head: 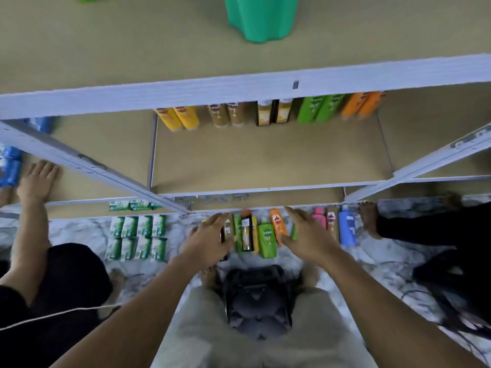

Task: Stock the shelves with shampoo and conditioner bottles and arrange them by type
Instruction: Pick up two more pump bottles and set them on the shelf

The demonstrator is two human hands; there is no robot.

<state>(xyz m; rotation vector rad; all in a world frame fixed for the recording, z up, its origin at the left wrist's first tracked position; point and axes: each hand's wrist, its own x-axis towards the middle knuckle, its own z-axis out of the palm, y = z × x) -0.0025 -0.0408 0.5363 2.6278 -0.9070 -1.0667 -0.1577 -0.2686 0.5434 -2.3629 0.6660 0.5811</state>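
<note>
Reaching: both of the wearer's hands stretch down to a row of bottles lying on the marble floor (79, 229) at the foot of the shelf unit (239, 88).
Left hand: the left hand (208, 236) lies over a dark bottle (227, 229) at the row's left end. The thumb crosses the bottle and its lower end pokes out under the palm. Blurred, so cannot tell if the fingers are clamped on it or just resting.
Right hand: the right hand (305, 232) hovers over the middle of the row, fingers apart and straight, holding nothing, thumb just beside the orange bottle (277, 224).
Floor row: left to right after the dark bottle come a black-and-amber bottle (247, 232), a green bottle (267, 239) and the orange bottle. Past the right hand come a pink bottle (318, 217), a brown bottle (331, 221) and a blue bottle (346, 229). All lie side by side, caps toward the shelf.
Stocked shelf: pairs stand upright at the back of the middle shelf board (265, 160), tops hidden by the rail. Left to right: yellow pair (176, 119), tan pair (225, 114), black-and-yellow pair (273, 111), green pair (316, 107), orange pair (361, 104).
Green boxes: the green boxes (138, 236) sit in two rows on the floor, left of the bottle row and apart from it.
Other person: another person's hand (37, 179) is flat on the left bay's board, beside blue packs (10, 166).
Top shelf: a teal container (261, 17) stands there.
Chest: a black device (255, 298) sits below the hands.
</note>
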